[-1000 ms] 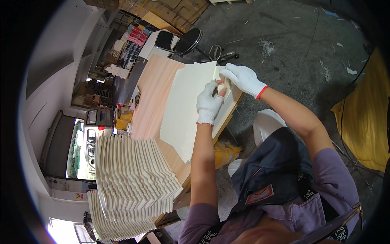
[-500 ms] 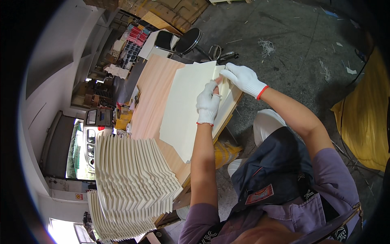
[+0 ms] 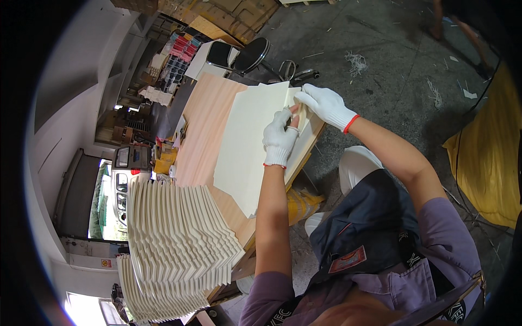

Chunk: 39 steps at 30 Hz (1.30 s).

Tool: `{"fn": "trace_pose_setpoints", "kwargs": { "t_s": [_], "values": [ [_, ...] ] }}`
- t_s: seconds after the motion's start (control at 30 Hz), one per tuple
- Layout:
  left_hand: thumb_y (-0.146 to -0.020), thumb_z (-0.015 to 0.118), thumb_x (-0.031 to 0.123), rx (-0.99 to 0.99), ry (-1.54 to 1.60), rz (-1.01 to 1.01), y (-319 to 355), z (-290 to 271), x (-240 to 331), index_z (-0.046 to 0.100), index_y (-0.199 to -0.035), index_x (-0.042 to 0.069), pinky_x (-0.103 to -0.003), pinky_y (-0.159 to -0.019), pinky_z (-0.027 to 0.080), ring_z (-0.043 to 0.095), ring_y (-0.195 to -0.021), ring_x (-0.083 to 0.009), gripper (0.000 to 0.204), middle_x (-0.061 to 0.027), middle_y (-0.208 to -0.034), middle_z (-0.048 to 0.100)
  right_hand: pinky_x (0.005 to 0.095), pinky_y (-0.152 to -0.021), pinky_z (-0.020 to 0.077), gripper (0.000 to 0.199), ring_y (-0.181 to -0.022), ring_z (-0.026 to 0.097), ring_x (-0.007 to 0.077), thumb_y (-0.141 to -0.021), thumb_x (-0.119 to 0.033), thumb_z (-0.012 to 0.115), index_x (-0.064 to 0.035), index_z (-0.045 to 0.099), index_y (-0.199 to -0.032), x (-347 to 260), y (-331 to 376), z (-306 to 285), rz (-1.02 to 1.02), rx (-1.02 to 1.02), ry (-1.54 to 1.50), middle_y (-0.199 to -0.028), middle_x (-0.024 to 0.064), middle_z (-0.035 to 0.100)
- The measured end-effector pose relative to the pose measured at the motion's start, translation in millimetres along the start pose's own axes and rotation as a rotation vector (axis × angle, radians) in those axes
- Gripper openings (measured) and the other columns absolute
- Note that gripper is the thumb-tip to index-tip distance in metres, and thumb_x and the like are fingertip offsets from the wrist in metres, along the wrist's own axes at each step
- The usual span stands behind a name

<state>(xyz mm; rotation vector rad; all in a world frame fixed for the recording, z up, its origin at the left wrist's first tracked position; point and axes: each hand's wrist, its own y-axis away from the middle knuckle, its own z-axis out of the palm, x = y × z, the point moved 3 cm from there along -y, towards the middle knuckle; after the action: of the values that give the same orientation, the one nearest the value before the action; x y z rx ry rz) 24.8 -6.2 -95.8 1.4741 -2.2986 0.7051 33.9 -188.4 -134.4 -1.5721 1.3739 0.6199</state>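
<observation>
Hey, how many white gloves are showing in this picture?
2 white gloves: one on the left hand, over the cream sheets; one on the right hand, farther right, near the table's edge. Others may be hidden in the cluttered background.

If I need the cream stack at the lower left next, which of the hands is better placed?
Probably the left hand: it is nearer to the cream stack; the right hand is farther away.
</observation>
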Motion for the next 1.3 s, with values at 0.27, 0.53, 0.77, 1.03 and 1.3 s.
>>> {"fn": "trace_pose_setpoints", "kwargs": {
  "t_s": [0.27,0.53,0.77,1.03,1.3],
  "values": [
    [-0.093,0.071,0.024,0.008,-0.077,0.099,1.0,0.2,4.1,0.072,-0.124,0.017,-0.033,-0.086,0.052,0.069,-0.093,-0.0239,0.031,-0.0113,-0.102,0.072,0.0503,-0.081,0.0495,0.044,-0.091,0.067,0.0415,-0.103,-0.051,0.045,-0.0112,0.062,-0.106,3.1,0.6,1.2,0.012,0.008,-0.004,-0.094,0.0216,0.07],
    [-0.09,0.074,0.025,0.022,-0.069,0.091,1.1,-0.4,3.5,0.072,-0.124,0.018,-0.032,-0.09,0.052,0.069,-0.098,-0.0241,0.034,-0.0101,-0.106,0.073,0.0503,-0.081,0.0499,0.044,-0.092,0.067,0.041,-0.103,-0.051,0.045,-0.0115,0.063,-0.108,0.8,1.4,0.2,0.018,0.008,-0.006,-0.095,0.0213,0.07],
    [-0.084,0.071,0.017,0.052,-0.223,0.231,9.7,-0.2,16.4,0.069,-0.129,0.021,-0.037,-0.092,0.055,0.069,-0.105,-0.0307,0.045,-0.009,-0.128,0.068,0.0491,-0.073,0.049,0.048,-0.086,0.068,0.039,-0.102,-0.054,0.048,-0.0084,0.062,-0.101,-6.8,12.5,-33.0,-0.206,0.192,0.138,-0.088,0.0197,0.068],
    [-0.085,0.069,0.02,0.138,-0.327,0.22,18.0,1.5,6.4,0.07,-0.122,0.023,-0.04,-0.09,0.057,0.066,-0.108,-0.0285,0.037,-0.0054,-0.132,0.066,0.0483,-0.075,0.0529,0.047,-0.087,0.069,0.0356,-0.1,-0.055,0.05,-0.0098,0.064,-0.102,14.5,8.9,-23.8,-0.226,-0.097,0.396,-0.088,0.015,0.07],
    [-0.088,0.07,0.029,0.103,-0.389,0.062,6.9,2.6,8.1,0.069,-0.126,0.026,-0.043,-0.089,0.056,0.067,-0.109,-0.0299,0.038,-0.004,-0.133,0.067,0.0487,-0.073,0.0534,0.041,-0.083,0.069,0.0344,-0.098,-0.051,0.055,-0.0123,0.068,-0.093,7.2,9.9,-26.3,-0.356,-0.064,0.488,-0.083,0.0134,0.068]
  ]
}}
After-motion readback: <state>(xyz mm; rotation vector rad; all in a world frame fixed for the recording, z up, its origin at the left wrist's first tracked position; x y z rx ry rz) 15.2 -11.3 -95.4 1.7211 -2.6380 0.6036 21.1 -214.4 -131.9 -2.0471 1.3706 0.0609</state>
